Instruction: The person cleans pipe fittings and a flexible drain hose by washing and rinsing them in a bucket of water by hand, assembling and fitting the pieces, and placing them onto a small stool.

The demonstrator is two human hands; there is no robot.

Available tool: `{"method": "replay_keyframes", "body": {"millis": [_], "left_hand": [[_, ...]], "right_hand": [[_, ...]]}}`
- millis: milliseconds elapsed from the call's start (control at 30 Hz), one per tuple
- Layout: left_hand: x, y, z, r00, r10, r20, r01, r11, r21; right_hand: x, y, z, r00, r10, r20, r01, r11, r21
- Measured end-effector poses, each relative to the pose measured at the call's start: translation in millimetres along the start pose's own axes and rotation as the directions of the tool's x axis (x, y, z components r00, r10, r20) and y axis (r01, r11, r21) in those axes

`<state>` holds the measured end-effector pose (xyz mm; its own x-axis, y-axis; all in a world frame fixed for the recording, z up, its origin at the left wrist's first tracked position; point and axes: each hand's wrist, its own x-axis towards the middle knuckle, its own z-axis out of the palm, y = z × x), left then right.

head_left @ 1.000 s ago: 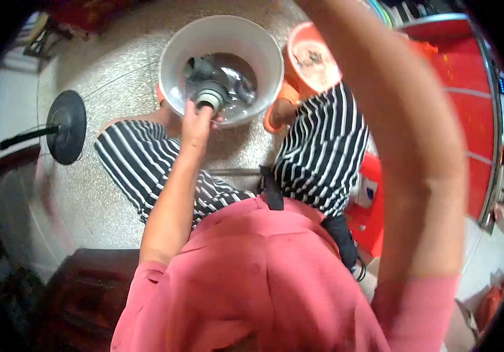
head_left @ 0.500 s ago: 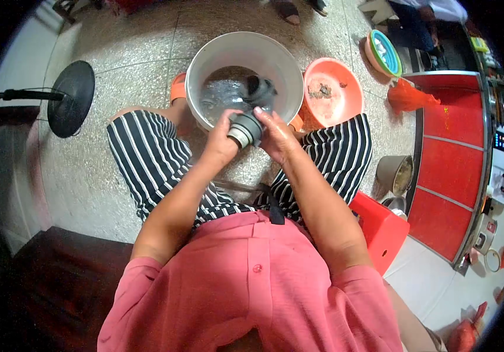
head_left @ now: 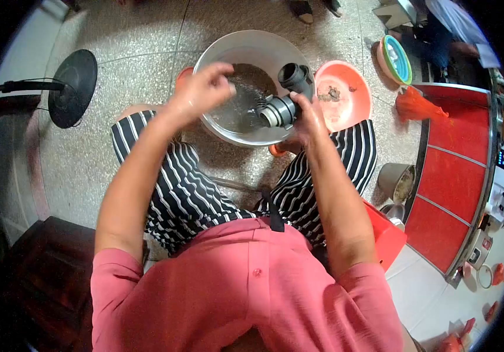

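Note:
My right hand (head_left: pixel 310 121) grips a dark grey plastic drain fitting (head_left: pixel 282 109) with a pale ring at its near end and a round open mouth at the far end. The fitting is tilted over a large whitish bucket (head_left: pixel 246 42) between my knees, which holds murky water (head_left: pixel 241 114). Above the bucket's left side, my left hand (head_left: pixel 204 92) is raised, wet and slightly blurred. Its fingers are apart and bent, with nothing visible in them.
A pink basin (head_left: pixel 357 108) with dark debris stands right of the bucket. Farther right are stacked basins (head_left: pixel 388 56), an orange bag (head_left: pixel 419 108), a grey pail (head_left: pixel 394 179) and a red cabinet (head_left: pixel 448 167). A black fan (head_left: pixel 75 88) stands left. Another person (head_left: pixel 440 35) is at upper right.
My left hand has let go of the drain fitting and moved up and left. My right hand has carried the fitting rightward and turned it, so its far mouth now shows.

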<state>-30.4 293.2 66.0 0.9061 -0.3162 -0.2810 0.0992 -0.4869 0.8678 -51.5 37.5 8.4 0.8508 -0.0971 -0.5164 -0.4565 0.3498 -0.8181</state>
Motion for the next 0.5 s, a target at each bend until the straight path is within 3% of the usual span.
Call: {"method": "replay_keyframes", "body": {"millis": [33,67,167,233,267,300,333,433,500], "left_hand": [[16.8,-8.8,-11.7,0.998,0.012,-0.057,-0.024,0.978,-0.209],[17.0,14.6,-25.1,0.987,-0.133,-0.087,0.090,0.921,-0.380],[50.8,-5.7,-49.7,0.976,-0.145,-0.161,-0.054,0.553,-0.831],[60.6,-18.9,-51.4,0.957,-0.252,-0.146,-0.053,0.342,-0.938],[65.8,-31.8,-48.7,0.949,-0.299,-0.097,-0.031,0.219,-0.975],[67.9,-43.2,-45.3,0.938,-0.344,-0.040,-0.010,0.090,-0.996],[66.4,-29.8,-47.7,0.955,-0.290,-0.069,-0.041,0.102,-0.994],[64.6,-9.4,-57.8,0.948,-0.216,-0.234,-0.127,0.417,-0.900],[59.3,-3.1,-63.9,0.918,-0.321,-0.235,-0.099,0.387,-0.917]], "right_hand": [[7.5,-1.6,4.1,0.999,0.023,-0.022,-0.026,0.994,-0.109],[18.6,-2.0,7.9,0.998,0.045,-0.044,-0.053,0.974,-0.219],[53.4,14.4,28.6,0.992,0.070,-0.104,-0.107,0.910,-0.401],[107.1,70.8,6.8,1.000,0.021,0.007,-0.012,0.775,-0.632],[126.4,90.9,3.0,0.999,-0.026,0.025,0.035,0.601,-0.798],[136.1,99.4,5.2,0.999,-0.047,0.019,0.041,0.539,-0.841],[145.1,106.3,8.9,0.998,-0.068,0.016,0.046,0.475,-0.879],[159.9,114.8,23.9,0.997,-0.080,0.025,0.044,0.244,-0.969],[166.8,133.7,28.4,0.988,-0.100,0.117,0.126,0.092,-0.988]]}}
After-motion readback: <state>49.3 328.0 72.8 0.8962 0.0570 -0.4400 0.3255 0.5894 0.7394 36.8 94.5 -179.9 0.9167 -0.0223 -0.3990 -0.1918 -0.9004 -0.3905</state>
